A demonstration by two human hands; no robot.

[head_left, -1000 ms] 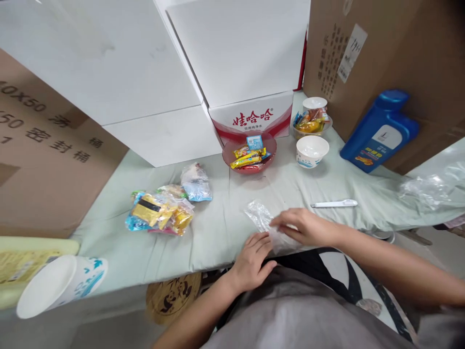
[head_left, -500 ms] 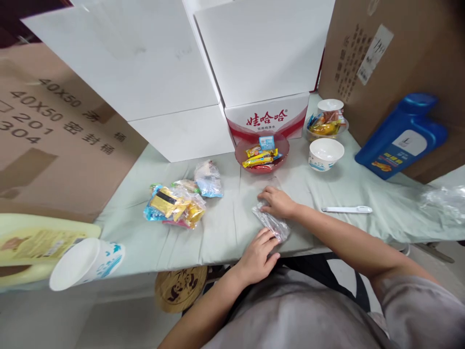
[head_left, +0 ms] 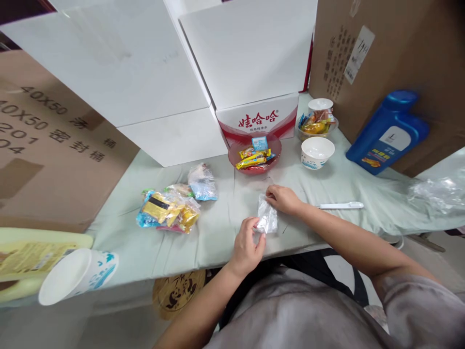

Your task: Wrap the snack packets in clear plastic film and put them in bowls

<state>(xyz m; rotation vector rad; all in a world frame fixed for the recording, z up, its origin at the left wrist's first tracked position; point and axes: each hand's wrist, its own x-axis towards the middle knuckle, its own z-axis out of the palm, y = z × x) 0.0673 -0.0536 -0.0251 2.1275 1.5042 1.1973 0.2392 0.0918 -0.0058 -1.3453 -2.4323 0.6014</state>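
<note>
- Pinching the plastic at its far right corner, here's the right hand, fingers curled in tight and the thumb tucked up close.
- Left hand on the near left side of it: grip part-open, thumb and fingers in a loose C, fingertips right on the plastic. How firmly they hold, can't tell from here.
- And the plastic itself, clear and crinkled, lies just in from the front edge of the table, around the middle, between the two hands.
- Just right of the right hand, a white tool, its left end by the forearm.
- Straight back, toward the rear edge, the red bowl carries wrapped snacks, right in front of the red-and-white box.
- Over to the back right corner now: a white cup, a clear tub of packets just behind, the blue bottle beyond them to the right.
- Left half of the table, a heap of packets, with a clear-and-blue bag touching or very near it.
- Down at the front left corner, a paper cup beside the yellow bottle.
</note>
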